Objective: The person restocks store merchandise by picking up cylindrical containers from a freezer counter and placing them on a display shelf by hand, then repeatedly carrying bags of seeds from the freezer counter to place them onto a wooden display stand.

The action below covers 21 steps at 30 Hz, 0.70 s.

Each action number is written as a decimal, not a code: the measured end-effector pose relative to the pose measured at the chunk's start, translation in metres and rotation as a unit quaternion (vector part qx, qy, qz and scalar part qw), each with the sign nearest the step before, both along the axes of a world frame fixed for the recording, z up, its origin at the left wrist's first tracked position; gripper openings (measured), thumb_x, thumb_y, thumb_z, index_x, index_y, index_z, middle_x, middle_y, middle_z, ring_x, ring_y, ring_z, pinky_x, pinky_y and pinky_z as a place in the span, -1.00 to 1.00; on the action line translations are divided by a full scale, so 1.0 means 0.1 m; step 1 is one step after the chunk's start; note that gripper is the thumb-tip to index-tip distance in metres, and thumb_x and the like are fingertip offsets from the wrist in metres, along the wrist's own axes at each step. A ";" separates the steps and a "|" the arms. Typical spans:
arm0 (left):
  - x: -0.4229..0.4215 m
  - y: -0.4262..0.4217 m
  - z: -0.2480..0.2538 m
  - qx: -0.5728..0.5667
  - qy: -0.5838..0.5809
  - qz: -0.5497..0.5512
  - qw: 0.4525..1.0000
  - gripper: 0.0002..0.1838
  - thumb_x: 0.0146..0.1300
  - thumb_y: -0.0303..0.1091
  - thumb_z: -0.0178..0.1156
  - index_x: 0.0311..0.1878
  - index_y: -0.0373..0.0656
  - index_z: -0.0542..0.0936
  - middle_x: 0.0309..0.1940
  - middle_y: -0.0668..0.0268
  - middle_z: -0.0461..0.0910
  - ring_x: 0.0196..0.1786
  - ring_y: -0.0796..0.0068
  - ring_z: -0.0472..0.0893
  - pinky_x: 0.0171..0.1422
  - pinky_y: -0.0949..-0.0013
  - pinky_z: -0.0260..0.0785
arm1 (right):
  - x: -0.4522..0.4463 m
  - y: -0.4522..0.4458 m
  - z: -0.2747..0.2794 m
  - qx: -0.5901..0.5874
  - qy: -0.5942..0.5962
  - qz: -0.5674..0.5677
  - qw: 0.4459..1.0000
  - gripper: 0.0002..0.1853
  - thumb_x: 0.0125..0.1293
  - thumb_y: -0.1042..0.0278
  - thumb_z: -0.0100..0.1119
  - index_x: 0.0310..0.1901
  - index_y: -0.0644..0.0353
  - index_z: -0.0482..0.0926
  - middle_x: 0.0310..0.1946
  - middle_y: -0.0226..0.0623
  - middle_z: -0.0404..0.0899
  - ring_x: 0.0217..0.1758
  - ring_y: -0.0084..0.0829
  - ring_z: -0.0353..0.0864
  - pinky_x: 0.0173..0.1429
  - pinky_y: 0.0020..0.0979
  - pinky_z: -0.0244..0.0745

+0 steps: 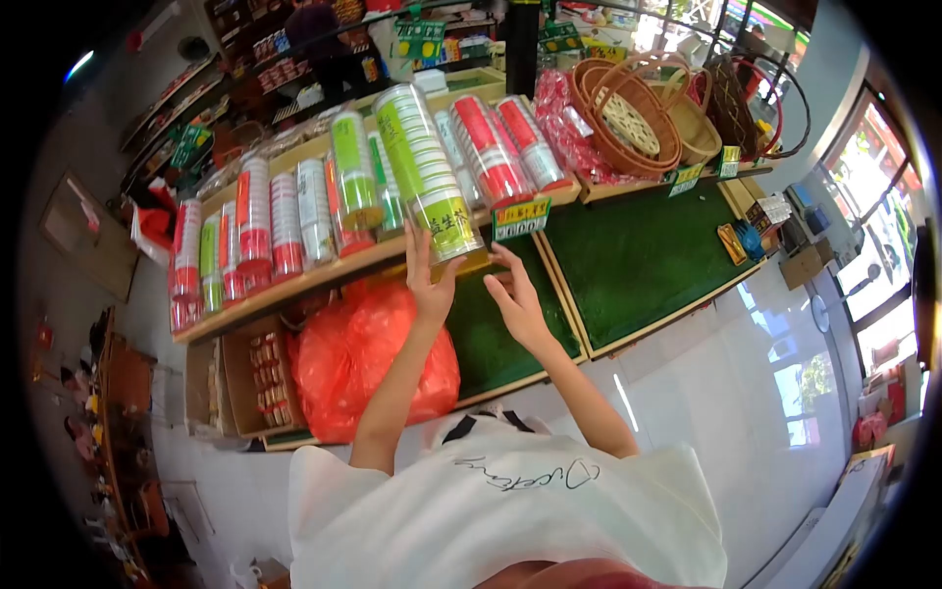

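A tall clear tube of stacked tubs with green labels [425, 162] leans on the upper shelf, its lower end toward me. At the left of that end is my left hand [429, 283], fingers stretched up along its side and thumb apart; whether it presses on the tube I cannot tell. My right hand [518, 304] is just off the tube's lower right corner, fingers spread and nothing in them. A green price tag [520, 219] hangs on the shelf edge above it. Red-labelled tubes [483, 147] stand to the right, and a shorter green tube [353, 172] to the left.
Several more tubes [253, 216] line the shelf at left. Wicker baskets [628, 118] sit at the right end. Below are a red plastic bag [368, 353], a cardboard box [257, 378] and a green-lined lower shelf [638, 260]. Shiny tiled floor [687, 383] lies at right.
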<state>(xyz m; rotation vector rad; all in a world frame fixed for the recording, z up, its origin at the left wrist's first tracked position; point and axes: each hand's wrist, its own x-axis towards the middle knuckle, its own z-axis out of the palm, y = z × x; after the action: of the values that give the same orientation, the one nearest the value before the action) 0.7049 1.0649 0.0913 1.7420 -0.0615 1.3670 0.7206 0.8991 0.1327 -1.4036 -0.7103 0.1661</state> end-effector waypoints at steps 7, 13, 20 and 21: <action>0.82 0.34 0.28 0.038 0.159 0.064 0.984 -0.38 0.06 -0.46 0.29 0.23 -0.07 0.35 0.37 -0.04 0.01 0.37 0.01 0.15 0.36 0.17 0.08 | 0.25 -0.20 -1.57 -0.210 -0.052 -0.168 0.962 -0.70 0.22 0.28 0.13 -0.06 0.21 0.45 -0.20 -0.13 0.51 -0.12 -0.20 0.48 -0.02 -0.30 0.37; 1.04 0.53 0.22 0.082 0.167 0.057 0.981 -0.41 0.06 -0.47 0.26 0.22 -0.13 0.35 0.36 -0.10 0.00 0.36 -0.07 0.12 0.35 0.14 0.09 | -0.52 -1.45 -3.55 -0.574 0.199 0.024 0.794 -0.41 0.04 -0.12 0.20 -0.03 0.21 0.53 -0.01 0.05 0.50 0.10 -0.03 0.46 0.16 -0.16 0.34; 0.90 0.57 0.09 0.089 0.196 0.050 0.975 -0.10 -0.02 -0.43 0.32 0.37 -0.18 0.04 0.37 -0.13 -0.09 0.40 -0.10 0.00 0.41 0.10 -0.04 | -1.93 -3.10 -5.09 -0.388 0.442 -0.175 0.790 -0.62 0.13 0.20 0.17 -0.13 0.34 0.58 -0.17 -0.06 0.60 -0.09 -0.22 0.59 0.02 -0.32 0.44; 0.88 0.58 0.05 0.078 0.189 0.052 0.978 -0.07 -0.04 -0.45 0.32 0.39 -0.17 0.00 0.38 -0.12 -0.13 0.41 -0.11 -0.03 0.42 0.10 -0.07 | -1.91 -3.11 -5.00 -0.425 0.471 -0.187 0.750 -0.62 0.13 0.17 0.14 -0.14 0.32 0.58 -0.19 -0.07 0.61 -0.14 -0.20 0.60 -0.05 -0.28 0.46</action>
<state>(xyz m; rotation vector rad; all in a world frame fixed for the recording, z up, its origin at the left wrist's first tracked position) 0.7930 1.1232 0.0964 2.1365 0.1398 1.1048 0.5292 0.5878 -0.3674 -1.9930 0.6044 0.8937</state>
